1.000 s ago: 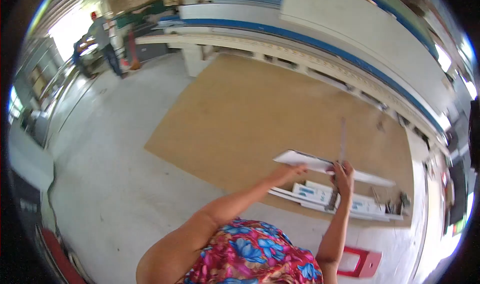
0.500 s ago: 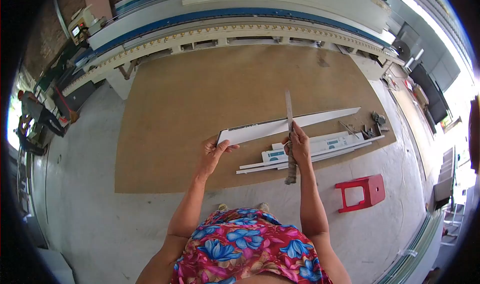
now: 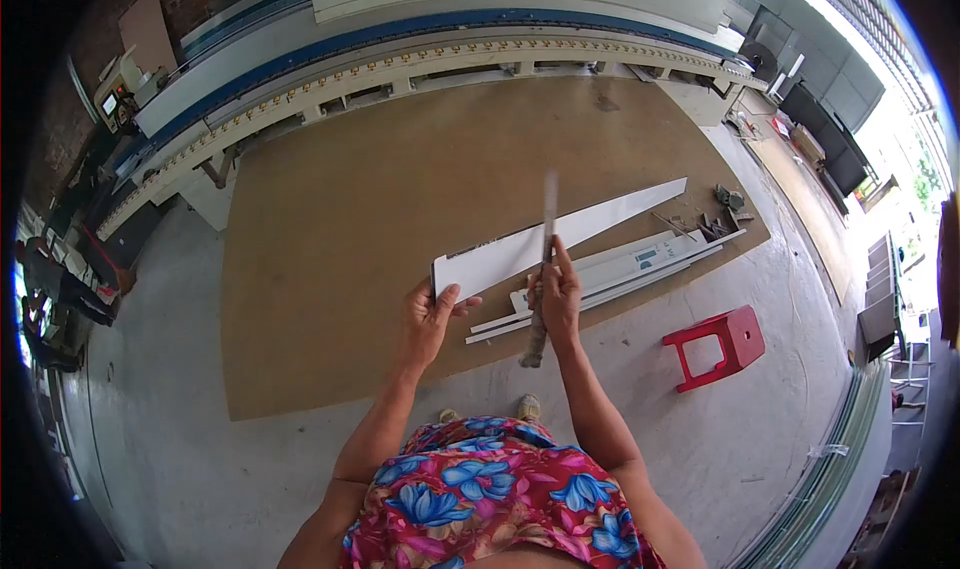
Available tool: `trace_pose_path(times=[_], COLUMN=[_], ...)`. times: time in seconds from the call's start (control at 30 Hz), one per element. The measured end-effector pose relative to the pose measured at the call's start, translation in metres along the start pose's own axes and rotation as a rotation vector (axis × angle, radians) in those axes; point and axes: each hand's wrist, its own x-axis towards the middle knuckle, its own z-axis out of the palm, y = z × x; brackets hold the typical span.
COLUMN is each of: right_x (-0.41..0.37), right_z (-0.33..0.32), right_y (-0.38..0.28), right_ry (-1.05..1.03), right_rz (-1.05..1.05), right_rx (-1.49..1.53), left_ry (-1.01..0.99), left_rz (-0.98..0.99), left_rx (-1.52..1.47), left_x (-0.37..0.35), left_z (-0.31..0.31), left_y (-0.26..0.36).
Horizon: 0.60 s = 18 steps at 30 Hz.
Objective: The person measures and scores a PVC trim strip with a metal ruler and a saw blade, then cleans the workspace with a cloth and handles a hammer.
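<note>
My left hand point(image 3: 428, 321) grips the near left end of a long white strip point(image 3: 620, 210), thumb on top of its face. The strip has a dark upper edge and slants away to the right. My right hand point(image 3: 557, 294) is closed round a long thin blade point(image 3: 550, 209) with a wrapped, worn handle point(image 3: 534, 345) below the fist. The blade stands nearly upright in view and crosses the strip near its middle; its tip is blurred. Behind the right hand lie more white strips point(image 3: 610, 287), stacked on the brown board.
A large brown board point(image 3: 330, 219) covers the floor ahead. Small dark metal parts point(image 3: 718, 227) lie at its right edge. A red stool point(image 3: 722, 347) stands to the right. Across the back runs a long machine point(image 3: 420, 54). Another person point(image 3: 65, 287) is at far left.
The view has turned, shifting the surroundings. My right hand and the blade have moved slightly left along the white strip, and the blade now blurs. Both hands keep their hold.
</note>
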Motion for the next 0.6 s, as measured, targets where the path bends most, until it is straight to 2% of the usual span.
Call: trace_pose_path(times=[0.1, 0.23, 0.33, 0.47, 0.5, 0.6], right_x=[-0.004, -0.036, -0.035, -0.015, -0.017, -0.039], right_z=[0.000, 0.030, 0.024, 0.002, 0.002, 0.018], right_y=[0.013, -0.012, -0.020, -0.001, -0.003, -0.037], right_ry=[0.052, -0.199, -0.248, 0.019, 0.002, -0.251], right_rz=[0.020, 0.067, 0.050, 0.063, 0.083, 0.117], right_rx=[-0.018, -0.143, -0.201, 0.035, 0.000, -0.198], left_ry=[0.002, 0.012, -0.018, -0.066, -0.078, -0.119], left_rz=[-0.022, -0.039, -0.021, 0.019, 0.007, -0.008], left_rx=[-0.024, -0.028, 0.004, 0.042, 0.049, 0.118], left_x=[0.000, 0.002, 0.005, 0.004, 0.005, 0.012], left_z=[0.002, -0.003, -0.005, -0.003, -0.004, -0.022], left_y=[0.001, -0.008, -0.005, 0.007, 0.006, -0.003])
